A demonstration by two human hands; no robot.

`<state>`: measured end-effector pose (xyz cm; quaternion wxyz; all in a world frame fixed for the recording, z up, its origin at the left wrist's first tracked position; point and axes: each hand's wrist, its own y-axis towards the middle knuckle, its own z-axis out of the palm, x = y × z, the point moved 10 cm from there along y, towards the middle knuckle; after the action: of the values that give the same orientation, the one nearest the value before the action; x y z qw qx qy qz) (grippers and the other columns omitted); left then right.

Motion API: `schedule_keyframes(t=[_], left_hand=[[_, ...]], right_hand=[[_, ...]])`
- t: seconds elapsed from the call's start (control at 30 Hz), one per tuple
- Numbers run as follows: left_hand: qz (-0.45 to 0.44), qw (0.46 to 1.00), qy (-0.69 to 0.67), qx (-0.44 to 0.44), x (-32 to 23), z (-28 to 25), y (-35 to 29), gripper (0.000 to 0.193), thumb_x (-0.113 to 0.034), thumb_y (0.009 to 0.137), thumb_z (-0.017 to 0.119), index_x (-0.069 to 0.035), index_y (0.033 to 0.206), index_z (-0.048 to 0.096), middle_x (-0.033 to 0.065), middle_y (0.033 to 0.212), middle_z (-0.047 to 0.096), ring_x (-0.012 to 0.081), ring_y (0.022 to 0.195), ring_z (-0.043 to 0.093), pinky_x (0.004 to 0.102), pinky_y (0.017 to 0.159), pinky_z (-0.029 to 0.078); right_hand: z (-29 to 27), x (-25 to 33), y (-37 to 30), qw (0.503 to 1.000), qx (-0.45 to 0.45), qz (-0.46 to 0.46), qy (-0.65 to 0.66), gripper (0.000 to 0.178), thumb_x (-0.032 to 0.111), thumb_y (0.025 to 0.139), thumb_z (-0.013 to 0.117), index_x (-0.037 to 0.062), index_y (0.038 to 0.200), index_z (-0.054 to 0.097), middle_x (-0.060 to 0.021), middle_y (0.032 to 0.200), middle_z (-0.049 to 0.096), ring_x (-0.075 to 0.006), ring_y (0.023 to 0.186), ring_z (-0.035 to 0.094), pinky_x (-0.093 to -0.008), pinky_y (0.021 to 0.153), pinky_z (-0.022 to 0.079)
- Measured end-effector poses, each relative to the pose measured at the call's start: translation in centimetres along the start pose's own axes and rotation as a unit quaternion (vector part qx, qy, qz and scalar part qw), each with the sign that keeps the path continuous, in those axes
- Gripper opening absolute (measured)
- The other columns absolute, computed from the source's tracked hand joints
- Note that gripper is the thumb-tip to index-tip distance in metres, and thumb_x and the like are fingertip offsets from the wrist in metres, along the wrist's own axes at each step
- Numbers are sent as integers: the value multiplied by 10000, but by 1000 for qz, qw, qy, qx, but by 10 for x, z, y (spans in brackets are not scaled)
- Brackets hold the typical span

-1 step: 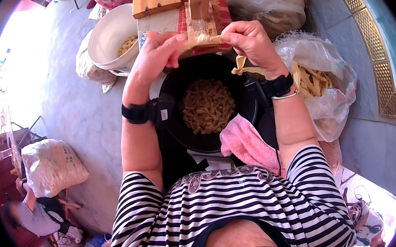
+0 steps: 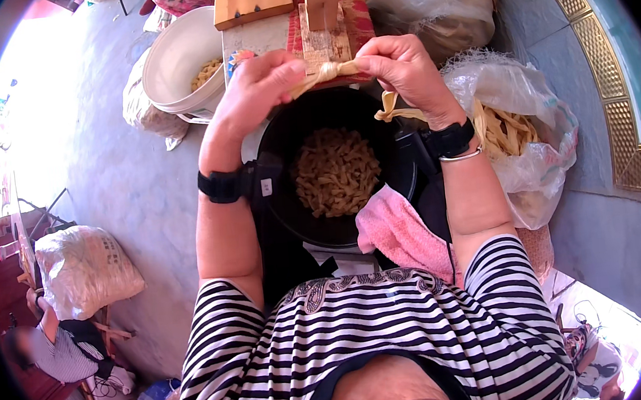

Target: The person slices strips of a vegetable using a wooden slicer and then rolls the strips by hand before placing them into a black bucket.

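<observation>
A soft, pale yellow strip point(image 2: 330, 69) that looks like tofu skin is stretched between my hands, with a knot in its middle. My left hand point(image 2: 253, 88) is closed on its left end, thumb pointing right. Thumb and fingertips of my right hand point(image 2: 400, 67) pinch it just right of the knot, and a loose tail hangs below that hand. Under both hands stands a black tub point(image 2: 279, 203), its bottom covered with many short, pale tan pieces point(image 2: 335, 172). The wooden block stand point(image 2: 326, 43) is right behind the knot.
A white bucket point(image 2: 164, 69) with yellowish pieces stands at the left. On the right, an open plastic bag point(image 2: 553, 157) holds long yellow strips point(image 2: 505, 130). A pink towel point(image 2: 407, 234) lies near my lap. Another person point(image 2: 63, 348) is at the far left, near a stuffed white sack point(image 2: 86, 270).
My left hand has turned slightly and its fingers have drawn in on the strip. The knot looks tighter and shows more plainly. My right hand has barely moved.
</observation>
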<state>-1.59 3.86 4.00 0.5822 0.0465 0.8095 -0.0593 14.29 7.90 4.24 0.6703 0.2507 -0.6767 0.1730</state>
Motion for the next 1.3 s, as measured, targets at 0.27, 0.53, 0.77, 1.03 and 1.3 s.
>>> schedule_keyframes(t=[0.27, 0.53, 0.77, 1.03, 1.3], left_hand=[[57, 979, 143, 135, -19, 48, -3, 191, -178, 891, 522, -25, 776, 533, 10, 605, 553, 131, 549, 517, 273, 548, 419], [112, 950, 236, -172, -11, 3, 41, 182, -251, 810, 629, -95, 903, 643, 137, 708, 634, 327, 700, 622, 394, 624, 475], [81, 951, 195, -224, 17, -5, 58, 193, -279, 805, 634, -117, 909, 649, 131, 728, 648, 326, 718, 626, 401, 640, 481], [48, 922, 302, -237, 10, -12, 45, 217, -319, 808, 617, -135, 913, 663, 131, 753, 656, 321, 748, 634, 411, 661, 485], [21, 979, 160, -129, 3, 37, 3, 393, -395, 907, 499, -32, 909, 650, 151, 713, 654, 312, 703, 655, 395, 659, 510]], right_hand=[[13, 1, 1, 991, 38, -10, -126, 137, 107, 810, 624, -9, 736, 623, 44, 551, 464, -37, 536, 396, -231, 488, 338], [-21, -7, 35, 959, -112, -89, -246, 165, 163, 833, 585, 2, 812, 619, -106, 589, 557, -159, 519, 509, -290, 541, 429], [-27, -22, 50, 947, -196, -113, -228, 139, 147, 817, 613, 10, 803, 628, -138, 624, 591, -217, 537, 551, -314, 549, 446], [-45, -53, 46, 876, -188, 26, -444, 266, 291, 799, 622, 49, 694, 648, -197, 728, 612, -382, 662, 587, -416, 607, 478], [54, -63, 3, 928, 1, 222, 299, 375, 379, 945, 480, 76, 727, 520, 41, 527, 407, -49, 406, 330, -205, 377, 289]])
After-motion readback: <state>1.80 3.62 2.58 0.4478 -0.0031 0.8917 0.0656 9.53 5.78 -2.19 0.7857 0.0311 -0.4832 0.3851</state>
